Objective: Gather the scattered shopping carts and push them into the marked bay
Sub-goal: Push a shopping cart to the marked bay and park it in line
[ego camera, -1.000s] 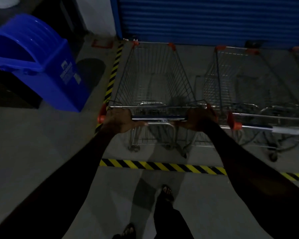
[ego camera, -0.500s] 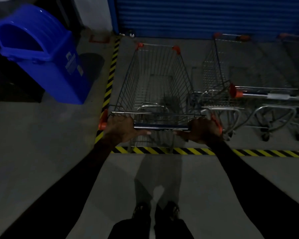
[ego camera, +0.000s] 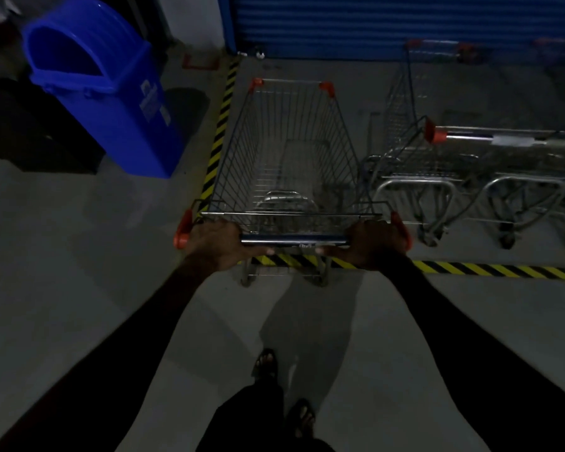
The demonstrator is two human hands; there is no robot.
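A wire shopping cart [ego camera: 294,151] with orange corner caps stands in front of me, its basket inside the bay marked by yellow-black floor tape [ego camera: 490,269]. Its rear wheels sit at the front tape line. My left hand [ego camera: 219,244] grips the left end of the cart's handle bar [ego camera: 294,239]. My right hand [ego camera: 372,244] grips the right end. To the right, other carts [ego camera: 415,148] are parked inside the bay, one handle [ego camera: 503,138] pointing right.
A blue roller shutter [ego camera: 388,24] closes the back of the bay. The side tape strip [ego camera: 221,125] runs along the cart's left. A large blue bin [ego camera: 105,93] leans outside the bay at the left, beside a dark box [ego camera: 30,125]. Grey concrete floor lies around my feet [ego camera: 265,363].
The cart has rolled back toward me, from deep in the bay near the shutter to the front tape line. Both hands kept their grip on the handle.
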